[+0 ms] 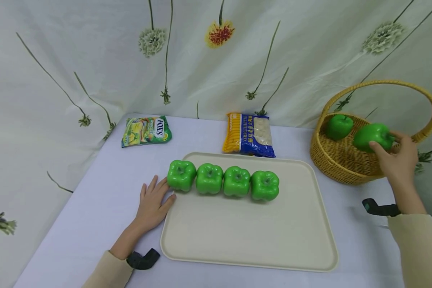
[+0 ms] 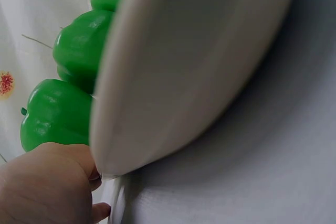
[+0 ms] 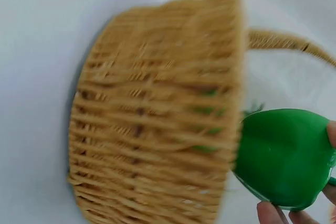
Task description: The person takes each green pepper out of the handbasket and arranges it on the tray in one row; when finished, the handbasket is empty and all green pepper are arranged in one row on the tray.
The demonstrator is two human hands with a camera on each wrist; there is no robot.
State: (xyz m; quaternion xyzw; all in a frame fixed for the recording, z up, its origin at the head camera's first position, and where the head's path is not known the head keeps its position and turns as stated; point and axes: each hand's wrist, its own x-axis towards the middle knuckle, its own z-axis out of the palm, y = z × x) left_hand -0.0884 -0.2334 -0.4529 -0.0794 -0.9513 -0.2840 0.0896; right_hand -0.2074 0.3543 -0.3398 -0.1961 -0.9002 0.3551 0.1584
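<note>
In the head view my right hand point(image 1: 399, 158) holds a green bell pepper point(image 1: 372, 137) between thumb and fingers, over the wicker basket point(image 1: 340, 170). The right wrist view shows that held pepper point(image 3: 286, 156) beside the basket's rim. Another green bell pepper point(image 1: 339, 127) lies inside the basket. My left hand point(image 1: 154, 204) rests at the left edge of the beige tray point(image 1: 252, 236), its fingers spread and near the leftmost pepper point(image 1: 181, 175). Several green peppers stand in a row along the tray's back part, stems up. In the left wrist view the tray's rim point(image 2: 113, 103) hides part of them.
Behind the tray lie a green snack bag point(image 1: 146, 131) at the left and a yellow and blue pasta bag point(image 1: 249, 135) in the middle. The basket's tall handle point(image 1: 381, 83) arches over its opening. A flowered cloth point(image 1: 209, 60) hangs behind the white table.
</note>
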